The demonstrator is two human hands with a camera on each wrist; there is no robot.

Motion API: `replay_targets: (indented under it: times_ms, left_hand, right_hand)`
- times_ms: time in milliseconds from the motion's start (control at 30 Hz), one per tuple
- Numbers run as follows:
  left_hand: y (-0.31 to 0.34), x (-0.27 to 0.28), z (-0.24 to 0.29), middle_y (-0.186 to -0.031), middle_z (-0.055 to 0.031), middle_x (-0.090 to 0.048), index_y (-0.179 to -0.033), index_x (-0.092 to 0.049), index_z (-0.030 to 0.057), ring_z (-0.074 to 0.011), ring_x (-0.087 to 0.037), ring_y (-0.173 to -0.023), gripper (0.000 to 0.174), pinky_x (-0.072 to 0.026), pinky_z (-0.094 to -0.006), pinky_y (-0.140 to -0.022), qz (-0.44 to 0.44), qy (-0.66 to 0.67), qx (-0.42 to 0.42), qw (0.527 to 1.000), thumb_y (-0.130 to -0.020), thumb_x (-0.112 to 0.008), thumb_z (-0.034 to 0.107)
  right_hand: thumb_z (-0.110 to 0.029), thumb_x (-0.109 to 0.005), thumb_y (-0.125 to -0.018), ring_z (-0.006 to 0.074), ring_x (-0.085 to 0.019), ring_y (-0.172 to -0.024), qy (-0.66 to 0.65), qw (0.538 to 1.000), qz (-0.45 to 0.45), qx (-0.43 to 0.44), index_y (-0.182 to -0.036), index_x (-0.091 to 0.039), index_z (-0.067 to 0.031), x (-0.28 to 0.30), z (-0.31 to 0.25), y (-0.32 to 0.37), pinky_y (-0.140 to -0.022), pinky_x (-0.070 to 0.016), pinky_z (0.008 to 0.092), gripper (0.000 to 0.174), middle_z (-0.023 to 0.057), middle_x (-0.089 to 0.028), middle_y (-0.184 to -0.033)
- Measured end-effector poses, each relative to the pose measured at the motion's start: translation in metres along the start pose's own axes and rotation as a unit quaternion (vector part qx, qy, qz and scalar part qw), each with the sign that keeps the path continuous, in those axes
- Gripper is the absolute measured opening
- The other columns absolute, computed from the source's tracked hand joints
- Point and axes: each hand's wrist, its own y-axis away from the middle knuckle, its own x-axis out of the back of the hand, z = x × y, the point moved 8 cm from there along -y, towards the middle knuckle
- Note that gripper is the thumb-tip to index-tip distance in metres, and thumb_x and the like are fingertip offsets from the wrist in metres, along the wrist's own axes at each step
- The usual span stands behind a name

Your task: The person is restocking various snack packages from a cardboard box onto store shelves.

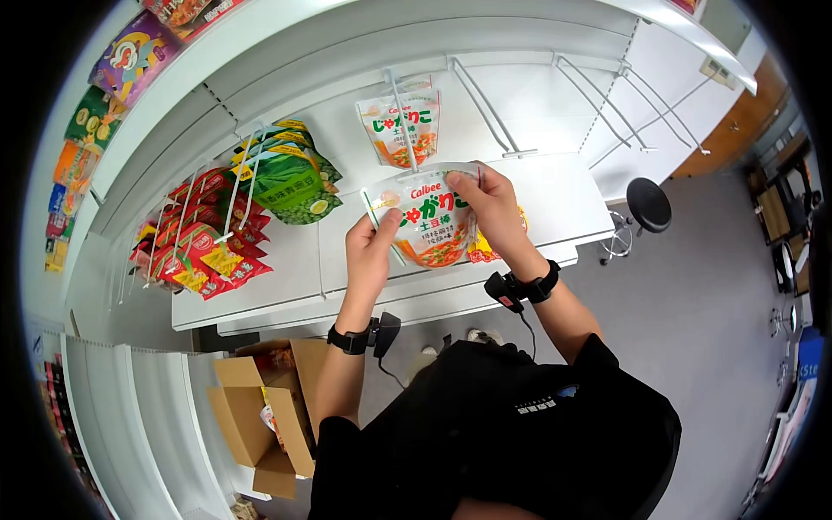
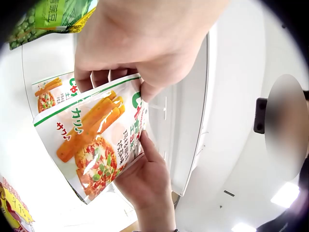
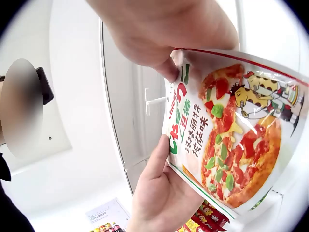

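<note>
Calbee pouch point(image 1: 435, 224), back unseen

"I'm on the head feed from my desk. What's at nine o'clock?"

"I've got red snack bags point(image 1: 195, 247), hanging in a thick bunch! Up at ten, green pea bags point(image 1: 293, 184), overlapping one another!"

"And farther out at ten, I spot a purple packet point(image 1: 130, 56)!"

"Down at half past seven now: a cardboard box point(image 1: 236, 425), flaps spread, a small packet point(image 1: 270, 412) inside!"

"Across at half past two, I see a round black stool point(image 1: 648, 205) standing on grey floor point(image 1: 693, 286)!"
</note>
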Motion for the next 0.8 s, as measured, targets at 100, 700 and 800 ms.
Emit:
replay_targets:
  times_ms: [100, 700, 800]
  left_hand:
    - [-0.003, -0.003, 0.0, -0.09, -0.0028, -0.065, -0.103, -0.062, -0.0041, -0.0053, -0.054, -0.078, 0.026, -0.0429, -0.0206, -0.07, 0.027, 0.016, -0.001, 0.999, -0.092, -0.057, 0.019]
    - [0.054, 0.036, -0.036, -0.109, -0.0084, -0.063, -0.107, -0.061, -0.0019, -0.0169, -0.058, -0.101, 0.029, -0.0453, -0.0294, -0.086, 0.148, -0.031, 0.035, 0.988, -0.095, -0.049, 0.022]
    - [0.076, 0.048, -0.056, -0.103, -0.0096, -0.065, -0.102, -0.063, -0.0016, -0.0169, -0.06, -0.098, 0.03, -0.0465, -0.0299, -0.086, 0.17, -0.012, 0.061, 0.983, -0.096, -0.046, 0.023]
  right_hand:
    - [-0.02, -0.062, -0.088, 0.0006, -0.044, -0.054, 0.0, 1.0, -0.023, -0.001, -0.088, -0.061, -0.0022, -0.002, 0.0, -0.009, -0.045, -0.0347, 0.0185, 0.018, -0.0046, -0.054, -0.068]
    - [-0.014, -0.059, -0.089, 0.008, -0.061, -0.079, -0.116, 0.987, -0.102, -0.033, -0.106, -0.06, 0.0022, -0.009, 0.041, -0.073, -0.071, -0.0494, 0.0233, 0.023, 0.0061, -0.067, -0.093]
    - [-0.018, -0.059, -0.09, 0.0077, -0.06, -0.083, -0.105, 0.99, -0.094, -0.015, -0.104, -0.061, 0.0007, -0.008, 0.053, -0.098, -0.074, -0.0477, 0.023, 0.023, 0.0052, -0.067, -0.094]
